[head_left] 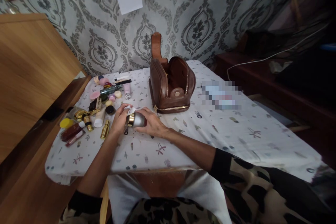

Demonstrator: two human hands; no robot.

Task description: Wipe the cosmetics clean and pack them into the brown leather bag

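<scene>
My right hand is wrapped round a frosted jar with a gold band, which lies tilted sideways just over the table. At the jar's gold end, my left hand has its fingers closed on a crumpled white tissue. Behind my right hand stands an unzipped brown leather bag, its flap raised at the back. Left of my hands lie a small gold bottle, a black round lid and a white tube.
Several cosmetics, among them a dark red bottle and a pink tube, cover the left of the cloth-covered table. A blurred flat item lies at right. Wooden furniture borders the left side.
</scene>
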